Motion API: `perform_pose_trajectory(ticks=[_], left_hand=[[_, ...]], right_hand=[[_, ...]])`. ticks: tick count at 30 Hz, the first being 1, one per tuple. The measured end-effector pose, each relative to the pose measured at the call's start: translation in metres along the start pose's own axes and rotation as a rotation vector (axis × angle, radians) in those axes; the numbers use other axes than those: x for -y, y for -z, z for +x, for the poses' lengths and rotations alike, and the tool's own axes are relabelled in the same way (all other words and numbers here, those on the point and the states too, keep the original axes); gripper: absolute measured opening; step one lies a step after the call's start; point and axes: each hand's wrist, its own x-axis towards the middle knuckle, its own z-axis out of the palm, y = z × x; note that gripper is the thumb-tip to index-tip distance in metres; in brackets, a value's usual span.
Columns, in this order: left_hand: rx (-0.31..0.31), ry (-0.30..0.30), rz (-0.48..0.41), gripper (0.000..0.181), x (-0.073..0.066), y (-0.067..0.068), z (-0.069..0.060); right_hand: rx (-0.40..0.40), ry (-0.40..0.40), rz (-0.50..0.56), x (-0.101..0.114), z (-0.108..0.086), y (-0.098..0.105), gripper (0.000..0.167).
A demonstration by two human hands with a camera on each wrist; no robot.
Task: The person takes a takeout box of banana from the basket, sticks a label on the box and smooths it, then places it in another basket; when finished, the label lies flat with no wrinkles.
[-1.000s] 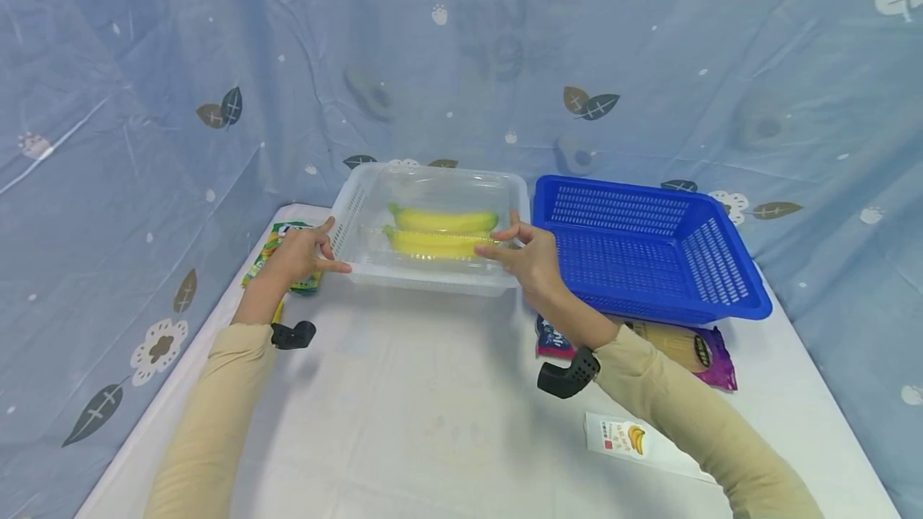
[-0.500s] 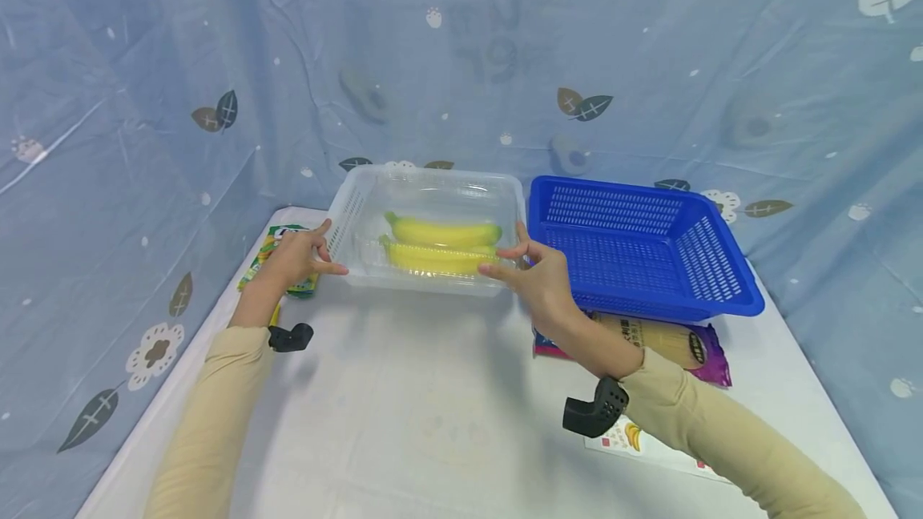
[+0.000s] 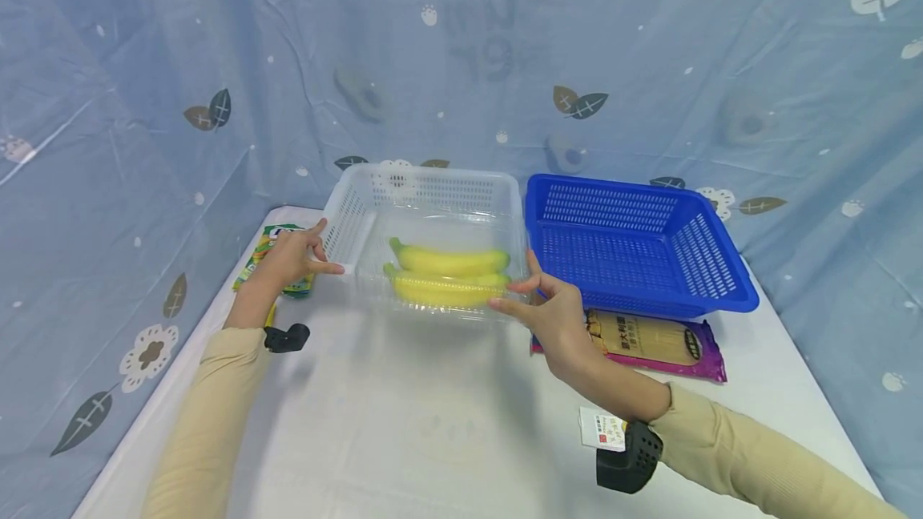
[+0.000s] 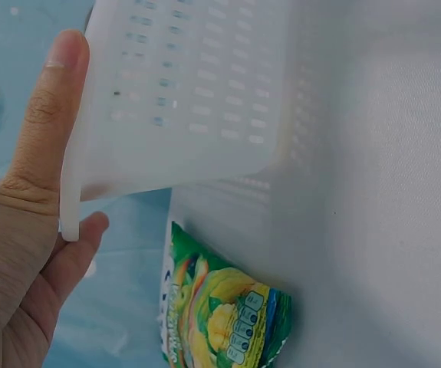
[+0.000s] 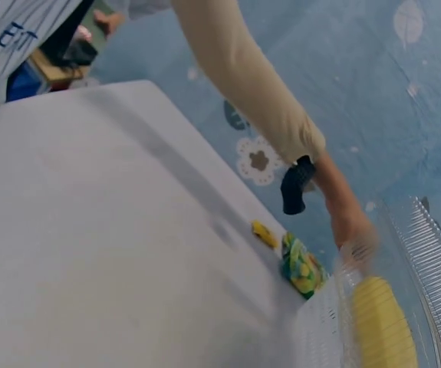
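Two yellow bananas with green tips [image 3: 453, 263] lie in a clear plastic box [image 3: 371, 287]. My right hand [image 3: 562, 323] pinches the box's right end between thumb and fingers. The box overlaps the front of the white perforated basket [image 3: 344, 219], tilted toward me. On the basket's left rim is my left hand [image 3: 288, 259], gripping it with the thumb on the inner side, as the left wrist view shows along the basket wall [image 4: 182, 153]. In the right wrist view one banana [image 5: 385, 330] shows through the clear plastic; only a fingertip of the right hand appears there.
A blue basket [image 3: 613, 263] stands right of the white one. In front of it lies a purple noodle packet [image 3: 652, 343]. A white packet [image 3: 600, 429] is partly hidden by the right wrist camera. Green snack bags [image 3: 299, 285] lie beside the left hand.
My right hand has drawn the clear box with the bananas toward me and slightly right, past the white basket's front rim. The left hand has stayed on the basket rim.
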Motion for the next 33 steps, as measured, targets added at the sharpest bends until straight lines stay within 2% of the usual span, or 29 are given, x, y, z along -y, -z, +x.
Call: perform_pose_trajectory(ticks=[10, 17, 24, 33], left_hand=[[0.006, 0.015, -0.012, 0.041, -0.002, 0.001, 0.0], [0.0, 0.015, -0.006, 0.038, -0.004, 0.002, -0.001], [-0.003, -0.001, -0.013, 0.039, -0.003, 0.002, -0.001], [0.008, -0.003, -0.007, 0.042, -0.002, 0.001, -0.002]], right_hand=[[0.018, -0.015, 0.042, -0.004, -0.026, 0.006, 0.025], [-0.014, 0.005, 0.059, -0.013, -0.045, 0.006, 0.025], [-0.057, -0.006, 0.024, -0.032, -0.059, 0.002, 0.028], [-0.081, 0.021, -0.008, -0.068, -0.071, -0.006, 0.029]])
